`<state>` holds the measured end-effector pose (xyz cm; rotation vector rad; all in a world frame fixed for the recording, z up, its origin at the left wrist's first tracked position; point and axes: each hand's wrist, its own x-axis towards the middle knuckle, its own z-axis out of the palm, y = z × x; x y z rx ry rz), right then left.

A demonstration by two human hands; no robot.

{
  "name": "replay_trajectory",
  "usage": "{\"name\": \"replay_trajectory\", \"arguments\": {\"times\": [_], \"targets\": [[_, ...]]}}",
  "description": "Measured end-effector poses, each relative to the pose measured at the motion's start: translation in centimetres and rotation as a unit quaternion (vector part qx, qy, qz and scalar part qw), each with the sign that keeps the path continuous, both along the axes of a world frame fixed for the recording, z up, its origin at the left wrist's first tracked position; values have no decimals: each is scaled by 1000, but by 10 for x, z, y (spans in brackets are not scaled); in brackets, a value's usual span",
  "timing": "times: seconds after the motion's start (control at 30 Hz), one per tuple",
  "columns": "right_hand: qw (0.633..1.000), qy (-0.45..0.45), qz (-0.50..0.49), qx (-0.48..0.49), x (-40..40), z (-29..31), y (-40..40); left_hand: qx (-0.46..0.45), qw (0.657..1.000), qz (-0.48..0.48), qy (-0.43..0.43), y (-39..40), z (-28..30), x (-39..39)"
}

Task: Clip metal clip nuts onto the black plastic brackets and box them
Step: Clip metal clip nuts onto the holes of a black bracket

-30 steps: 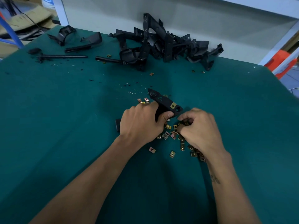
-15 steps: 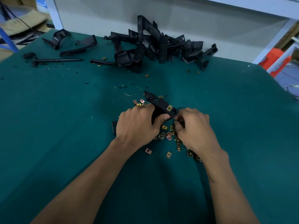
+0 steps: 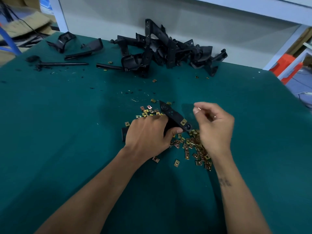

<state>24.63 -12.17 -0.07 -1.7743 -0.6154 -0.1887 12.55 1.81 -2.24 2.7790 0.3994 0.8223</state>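
On the green table [image 3: 67, 132], my left hand [image 3: 146, 137] grips the black bracket [image 3: 173, 117], its long axis running from far-left to near-right, one clip nut [image 3: 183, 122] fitted near its right end. Above the bracket's right end my right hand [image 3: 214, 125] hovers, fingers loosely curled, pinching something small; whether it is a nut I cannot tell. Loose clip nuts [image 3: 194, 146] lie scattered just beside the bracket.

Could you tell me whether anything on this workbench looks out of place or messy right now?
Mostly loose debris. Black shavings and pale slivers litter the green mat between the pile of black brackets and the scattered clip nuts. A few stray nuts lie far from that heap, near the pile. Nothing looks damaged.
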Motion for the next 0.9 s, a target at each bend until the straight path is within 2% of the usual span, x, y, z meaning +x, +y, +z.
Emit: {"name": "replay_trajectory", "arguments": {"times": [0.07, 0.13, 0.37, 0.57, 0.9], "targets": [[986, 96, 34, 128, -5, 7, 3, 15, 1000, -3, 12, 0, -1, 1], [967, 147, 73, 193, -11, 12, 7, 29, 999, -3, 19, 0, -2, 1], [957, 217, 118, 152, -28, 17, 18, 43, 998, -35, 14, -4, -2, 3], [962, 206, 96, 153, -30, 16, 18, 33, 998, -46, 12, -5, 0, 4], [988, 97, 69, 101, -30, 11, 19, 23, 999, -49, -5, -6, 0, 3]]}}
